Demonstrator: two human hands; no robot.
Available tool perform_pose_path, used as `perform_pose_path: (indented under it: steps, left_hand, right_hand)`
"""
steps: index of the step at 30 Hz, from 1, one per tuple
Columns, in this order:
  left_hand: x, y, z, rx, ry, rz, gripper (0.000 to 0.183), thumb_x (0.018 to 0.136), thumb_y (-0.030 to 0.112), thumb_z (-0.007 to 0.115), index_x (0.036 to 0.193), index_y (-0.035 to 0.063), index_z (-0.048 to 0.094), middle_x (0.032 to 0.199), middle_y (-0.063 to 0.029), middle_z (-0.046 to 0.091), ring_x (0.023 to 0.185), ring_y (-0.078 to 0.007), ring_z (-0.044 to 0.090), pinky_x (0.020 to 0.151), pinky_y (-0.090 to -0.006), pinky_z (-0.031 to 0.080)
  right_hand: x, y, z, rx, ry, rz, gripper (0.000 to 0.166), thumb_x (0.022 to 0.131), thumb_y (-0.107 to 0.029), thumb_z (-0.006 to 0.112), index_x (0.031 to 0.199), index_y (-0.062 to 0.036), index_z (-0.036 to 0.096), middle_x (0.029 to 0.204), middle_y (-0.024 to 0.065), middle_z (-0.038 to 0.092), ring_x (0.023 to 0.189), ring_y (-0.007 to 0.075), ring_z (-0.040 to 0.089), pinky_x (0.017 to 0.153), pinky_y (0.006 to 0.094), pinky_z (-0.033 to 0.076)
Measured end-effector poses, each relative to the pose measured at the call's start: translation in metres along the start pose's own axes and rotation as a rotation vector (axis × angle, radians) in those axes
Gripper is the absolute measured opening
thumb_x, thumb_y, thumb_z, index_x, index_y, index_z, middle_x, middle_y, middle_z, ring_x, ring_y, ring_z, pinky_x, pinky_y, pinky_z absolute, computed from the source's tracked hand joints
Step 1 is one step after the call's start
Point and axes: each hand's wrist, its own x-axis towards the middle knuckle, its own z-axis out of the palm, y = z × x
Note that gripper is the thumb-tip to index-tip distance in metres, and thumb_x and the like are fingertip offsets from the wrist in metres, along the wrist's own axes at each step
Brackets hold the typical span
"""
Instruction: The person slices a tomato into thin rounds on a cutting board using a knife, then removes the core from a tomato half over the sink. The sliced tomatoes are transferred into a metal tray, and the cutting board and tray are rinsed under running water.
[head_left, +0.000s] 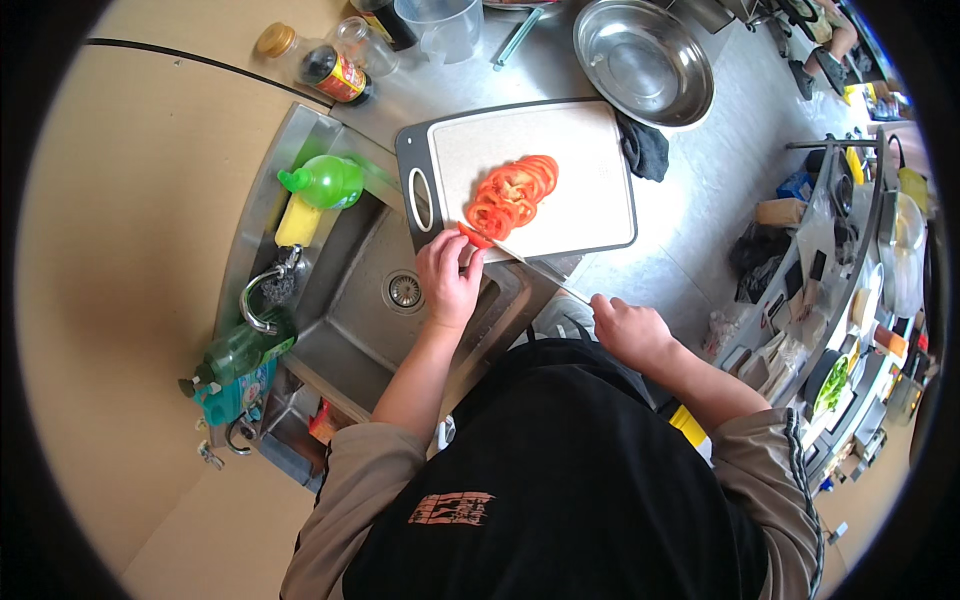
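My left hand (448, 271) grips a small piece of tomato (475, 237) near the front left edge of a white cutting board (577, 202) with a dark grey border. In my right hand (630, 330) is the handle of a knife (541, 271). Its thin blade runs up and left over the board's near edge, with the tip end right by the held tomato piece. Overlapping tomato slices (517, 191) lie in a slanting row on the board, just beyond my left hand. My fingers partly hide the held piece.
A metal sink (360, 300) with a faucet (251, 300) lies to the left, under the board's left part. A steel bowl (643, 64), a dark cloth (643, 150), a sauce bottle (335, 75) and a clear plastic jug (444, 30) surround the board. A cluttered shelf (810, 285) stands at right.
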Motion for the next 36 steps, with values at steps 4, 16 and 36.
perform_pose_path:
  steps: [4,16,36]
  left_hand:
    - [0.002,0.003,-0.004,-0.007,-0.023,0.042,0.039,0.080,0.010,0.083,0.115,0.0078,0.066,0.121,-0.0088,0.064,0.107,-0.0305,0.062,0.093,-0.0433,0.049]
    - [0.045,0.073,0.012,-0.088,-0.187,0.303,0.039,0.083,0.004,0.079,0.120,0.0066,0.067,0.127,-0.0100,0.063,0.110,-0.0291,0.063,0.096,-0.0427,0.051]
    - [0.054,0.136,0.106,0.128,-0.411,0.110,0.046,0.084,0.017,0.077,0.126,0.0032,0.064,0.131,-0.0138,0.061,0.119,-0.0365,0.058,0.103,-0.0481,0.046]
  right_hand:
    - [-0.002,-0.007,0.002,0.017,0.053,-0.001,0.019,0.098,-0.018,0.053,0.111,-0.0043,0.050,0.083,0.0190,0.069,0.068,0.0391,0.072,0.059,0.0496,0.059]
    - [-0.070,0.000,0.013,0.253,0.226,0.195,0.023,0.097,-0.019,0.059,0.115,-0.0051,0.055,0.090,0.0205,0.069,0.075,0.0430,0.068,0.067,0.0517,0.057]
    - [-0.106,0.164,0.010,0.699,0.063,0.161,0.025,0.099,-0.022,0.058,0.110,0.0003,0.055,0.081,0.0251,0.069,0.079,0.0465,0.067,0.070,0.0506,0.052]
